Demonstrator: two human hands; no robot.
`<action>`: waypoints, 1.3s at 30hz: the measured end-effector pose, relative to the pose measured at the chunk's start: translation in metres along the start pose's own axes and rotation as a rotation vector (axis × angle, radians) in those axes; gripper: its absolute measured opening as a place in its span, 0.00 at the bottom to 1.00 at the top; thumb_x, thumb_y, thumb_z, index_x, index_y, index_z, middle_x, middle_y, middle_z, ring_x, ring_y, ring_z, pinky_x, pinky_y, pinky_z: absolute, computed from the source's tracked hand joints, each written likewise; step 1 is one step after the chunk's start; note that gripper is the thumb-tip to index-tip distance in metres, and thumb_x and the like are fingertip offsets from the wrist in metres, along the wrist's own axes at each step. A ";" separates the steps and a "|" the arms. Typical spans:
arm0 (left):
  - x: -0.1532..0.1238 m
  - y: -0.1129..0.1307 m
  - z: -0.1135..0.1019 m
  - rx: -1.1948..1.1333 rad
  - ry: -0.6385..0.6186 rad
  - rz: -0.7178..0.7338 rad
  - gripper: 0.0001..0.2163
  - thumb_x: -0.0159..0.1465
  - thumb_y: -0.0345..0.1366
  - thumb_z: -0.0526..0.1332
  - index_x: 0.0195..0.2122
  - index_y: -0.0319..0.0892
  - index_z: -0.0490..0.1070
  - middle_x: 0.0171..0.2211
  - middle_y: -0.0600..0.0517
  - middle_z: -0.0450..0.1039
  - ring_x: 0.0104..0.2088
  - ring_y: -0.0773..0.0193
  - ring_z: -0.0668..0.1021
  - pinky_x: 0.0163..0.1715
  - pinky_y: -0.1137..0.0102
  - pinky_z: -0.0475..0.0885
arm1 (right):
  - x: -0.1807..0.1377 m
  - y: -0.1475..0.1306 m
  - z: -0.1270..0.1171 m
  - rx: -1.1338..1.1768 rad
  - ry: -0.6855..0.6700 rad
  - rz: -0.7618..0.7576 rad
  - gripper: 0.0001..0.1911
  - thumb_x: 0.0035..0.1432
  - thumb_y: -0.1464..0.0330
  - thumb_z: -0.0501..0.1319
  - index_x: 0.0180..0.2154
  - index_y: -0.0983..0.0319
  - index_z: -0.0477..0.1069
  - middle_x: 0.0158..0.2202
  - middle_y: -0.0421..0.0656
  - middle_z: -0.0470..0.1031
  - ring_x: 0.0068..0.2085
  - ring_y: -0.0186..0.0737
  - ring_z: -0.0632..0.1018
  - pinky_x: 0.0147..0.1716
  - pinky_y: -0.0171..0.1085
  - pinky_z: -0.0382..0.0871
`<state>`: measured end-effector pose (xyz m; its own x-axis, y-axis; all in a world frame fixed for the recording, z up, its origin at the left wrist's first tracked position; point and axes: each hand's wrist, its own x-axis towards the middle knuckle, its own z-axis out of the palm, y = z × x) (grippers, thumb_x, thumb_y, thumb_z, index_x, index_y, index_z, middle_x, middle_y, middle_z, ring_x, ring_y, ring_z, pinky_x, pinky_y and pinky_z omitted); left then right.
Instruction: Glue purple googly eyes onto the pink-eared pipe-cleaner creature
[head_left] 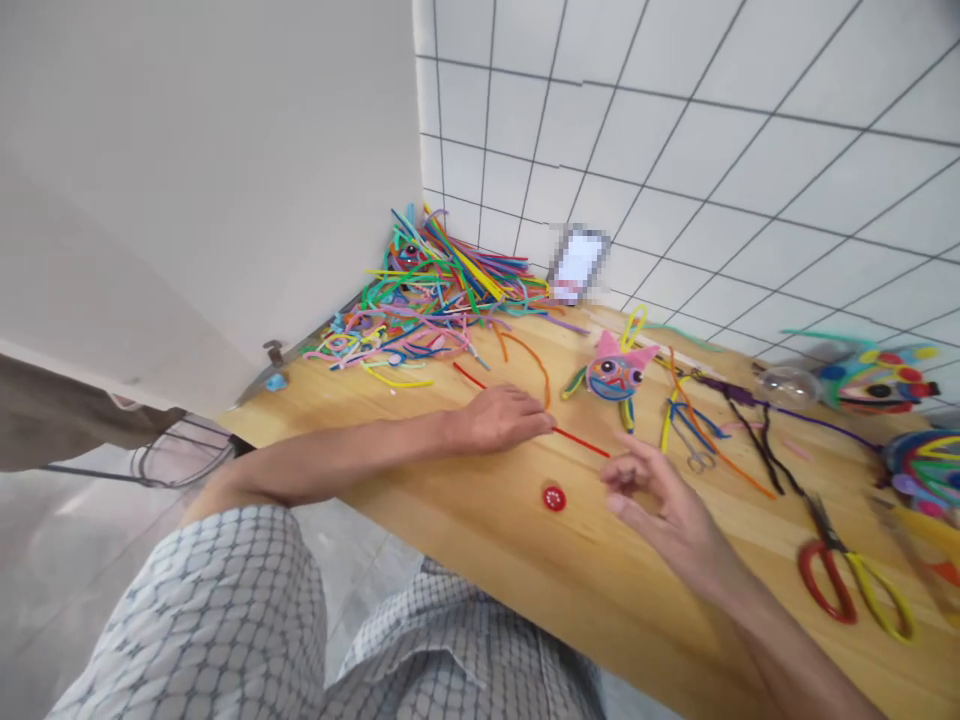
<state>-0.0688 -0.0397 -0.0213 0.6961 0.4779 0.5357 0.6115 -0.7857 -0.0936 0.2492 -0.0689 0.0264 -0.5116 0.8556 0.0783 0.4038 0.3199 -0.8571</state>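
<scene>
A red pipe cleaner (581,442) runs beneath my left hand (504,418), showing on both sides of it. The fingers of that hand are together and pressed on the strand at the table. My right hand (651,492) is by the strand's right end, with fingers loosely bent, thumb apart, and nothing visible between them. A red button (554,498) lies on the wood between my hands, nearer the front edge. Just beyond them is a round decorated figure (615,375) with pink ears, googly eyes and pipe-cleaner limbs.
Many coloured pipe cleaners (450,285) are heaped in the back left corner. A phone (577,265) leans on the tiled wall (675,140). To the right lie large scissors (832,545), small scissors (700,460), a clear dome (789,386) and another decorated figure (881,380).
</scene>
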 end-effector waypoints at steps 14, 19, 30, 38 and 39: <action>-0.036 -0.074 -0.006 0.022 -0.300 -0.463 0.14 0.80 0.39 0.56 0.49 0.41 0.82 0.51 0.42 0.84 0.51 0.54 0.83 0.51 0.62 0.74 | 0.043 0.002 0.009 0.039 0.319 -0.058 0.12 0.71 0.55 0.69 0.42 0.54 0.87 0.35 0.42 0.88 0.34 0.38 0.87 0.37 0.34 0.83; -0.065 -0.134 -0.030 0.120 -0.408 -0.808 0.16 0.78 0.33 0.53 0.53 0.35 0.81 0.52 0.35 0.83 0.54 0.46 0.83 0.51 0.58 0.76 | 0.036 0.015 -0.012 0.112 0.381 -0.127 0.08 0.71 0.59 0.69 0.44 0.53 0.86 0.37 0.40 0.88 0.36 0.37 0.86 0.38 0.33 0.81; -0.052 -0.159 -0.031 0.090 -0.466 -1.096 0.16 0.74 0.45 0.62 0.51 0.39 0.82 0.50 0.38 0.86 0.50 0.44 0.85 0.45 0.61 0.75 | 0.064 0.004 0.021 -0.488 -0.216 -0.386 0.20 0.73 0.59 0.66 0.61 0.58 0.77 0.58 0.54 0.84 0.57 0.53 0.86 0.56 0.50 0.84; -0.052 -0.172 -0.037 0.040 -0.465 -1.054 0.14 0.74 0.39 0.58 0.51 0.40 0.81 0.47 0.43 0.86 0.46 0.53 0.84 0.45 0.66 0.74 | 0.087 0.014 0.023 -0.551 -0.222 -0.361 0.20 0.75 0.58 0.62 0.63 0.57 0.76 0.63 0.56 0.81 0.64 0.60 0.82 0.64 0.63 0.79; -0.052 -0.171 -0.036 0.040 -0.474 -1.051 0.13 0.73 0.40 0.60 0.51 0.40 0.81 0.46 0.42 0.86 0.45 0.51 0.84 0.44 0.66 0.74 | 0.090 0.013 0.024 -0.540 -0.229 -0.350 0.19 0.75 0.58 0.63 0.62 0.56 0.77 0.62 0.55 0.82 0.63 0.59 0.82 0.63 0.62 0.79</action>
<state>-0.2234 0.0560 -0.0024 -0.0976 0.9952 -0.0032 0.9787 0.0966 0.1813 0.1904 0.0026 0.0098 -0.8047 0.5758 0.1442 0.4766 0.7715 -0.4214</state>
